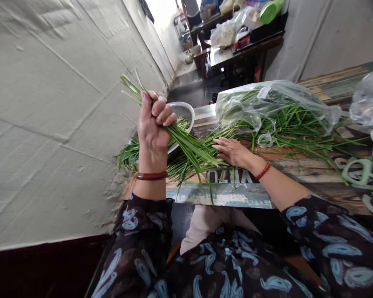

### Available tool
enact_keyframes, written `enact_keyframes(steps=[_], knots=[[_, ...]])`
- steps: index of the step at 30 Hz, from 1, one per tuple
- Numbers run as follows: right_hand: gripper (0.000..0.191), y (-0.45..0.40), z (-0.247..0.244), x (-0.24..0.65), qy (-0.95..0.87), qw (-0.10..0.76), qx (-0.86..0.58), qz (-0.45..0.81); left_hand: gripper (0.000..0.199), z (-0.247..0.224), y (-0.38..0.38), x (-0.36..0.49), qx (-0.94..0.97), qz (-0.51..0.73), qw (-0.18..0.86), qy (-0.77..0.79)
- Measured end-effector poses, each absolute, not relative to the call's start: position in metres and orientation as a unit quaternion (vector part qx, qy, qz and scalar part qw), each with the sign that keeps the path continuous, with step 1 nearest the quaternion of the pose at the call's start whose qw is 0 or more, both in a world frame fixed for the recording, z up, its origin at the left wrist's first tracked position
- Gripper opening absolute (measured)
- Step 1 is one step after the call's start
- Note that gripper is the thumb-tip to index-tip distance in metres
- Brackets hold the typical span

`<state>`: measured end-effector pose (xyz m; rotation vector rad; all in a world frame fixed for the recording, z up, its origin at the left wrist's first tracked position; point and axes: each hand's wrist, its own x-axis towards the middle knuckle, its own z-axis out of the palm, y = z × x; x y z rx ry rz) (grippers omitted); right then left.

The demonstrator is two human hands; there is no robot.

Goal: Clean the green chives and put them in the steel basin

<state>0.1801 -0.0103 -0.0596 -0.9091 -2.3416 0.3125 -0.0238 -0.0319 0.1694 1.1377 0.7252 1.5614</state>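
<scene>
My left hand (155, 118) is raised and closed around a bunch of garlic chives (191, 145). Pale stem ends stick out above the fist, and the green leaves hang down to the right over the table. Lower and to the right, my right hand (233, 152) has its fingers stretched out beside a loose pile of chives (225, 131), with no bunch gripped in it. Whether its fingertips touch the stems, I cannot tell. Behind my left hand stands a white bowl (191, 114) with more chives in it, partly hidden by my wrist.
A clear plastic bag (245, 101) covers a large heap of chives (294, 120) on the patterned wooden table (301, 176). Another clear bag (368, 97) lies at the right. A white wall (59, 124) borders the left. Farther back are a cluttered table (219, 58) and a person (192, 16).
</scene>
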Motion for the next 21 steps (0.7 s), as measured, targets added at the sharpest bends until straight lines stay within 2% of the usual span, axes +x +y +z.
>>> enact_keyframes(steps=[4, 7, 11, 16, 19, 21], knots=[[0.038, -0.007, -0.047, 0.180, -0.772, 0.478, -0.312, 0.279, 0.048, 0.186, -0.037, -0.013, 0.453, 0.664, 0.534, 0.262], [0.045, -0.010, -0.027, 0.188, -0.649, 0.548, -0.329, 0.413, 0.050, 0.191, -0.038, -0.003, 0.439, 0.669, 0.532, 0.275], [0.050, -0.016, -0.007, 0.198, -0.531, 0.582, -0.324, 0.524, 0.044, 0.192, -0.038, 0.014, 0.447, 0.654, 0.509, 0.337], [0.051, -0.015, -0.006, 0.199, -0.484, 0.595, -0.311, 0.562, 0.049, 0.202, -0.039, 0.033, 0.446, 0.648, 0.503, 0.357], [0.051, -0.015, -0.009, 0.198, -0.491, 0.579, -0.330, 0.561, 0.045, 0.221, -0.035, 0.030, 0.522, 0.634, 0.434, 0.370], [0.051, -0.015, -0.009, 0.197, -0.490, 0.571, -0.348, 0.559, 0.040, 0.238, -0.029, 0.018, 0.598, 0.619, 0.340, 0.380]])
